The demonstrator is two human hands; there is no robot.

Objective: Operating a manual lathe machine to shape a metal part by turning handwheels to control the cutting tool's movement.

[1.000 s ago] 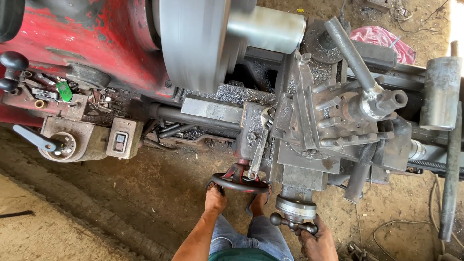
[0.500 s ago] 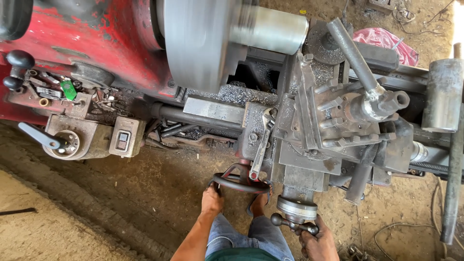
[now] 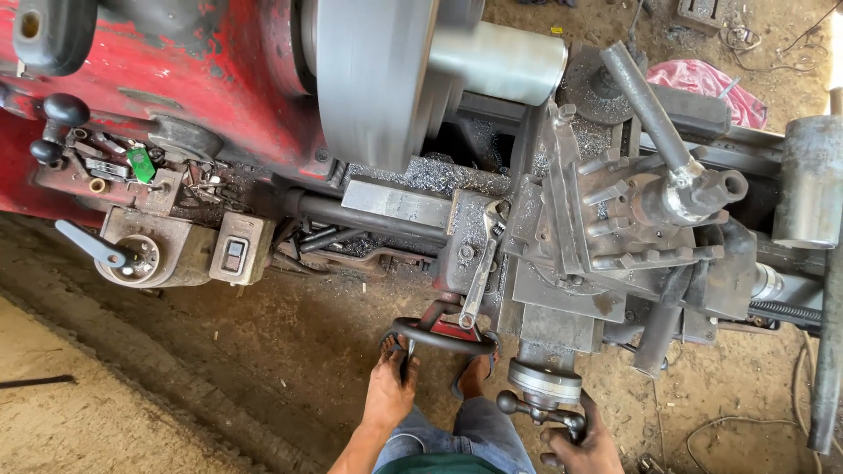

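Note:
I look down on a red and grey lathe. Its big chuck [image 3: 373, 79] is blurred with spin and holds a shiny metal cylinder [image 3: 499, 61]. My left hand [image 3: 391, 386] grips the near rim of the dark carriage handwheel [image 3: 443, 338]. Further right, my right hand [image 3: 584, 443] is closed on the knobbed crank handle [image 3: 537, 408] of the cross slide, under its round dial [image 3: 544, 382]. The tool post [image 3: 680, 197] with its long lever stands on the carriage, right of the cylinder.
A spanner [image 3: 479, 276] lies on the carriage apron. Metal chips [image 3: 430, 171] cover the bed. A switch box [image 3: 233, 254] and lever [image 3: 92, 246] sit at left. My sandalled foot [image 3: 474, 377] stands on the dirt floor. Pink cloth [image 3: 702, 83] and the tailstock barrel [image 3: 808, 180] are at right.
Both hands stay on their handles and the chuck keeps spinning. The view has shifted slightly; the carriage shows no clear movement.

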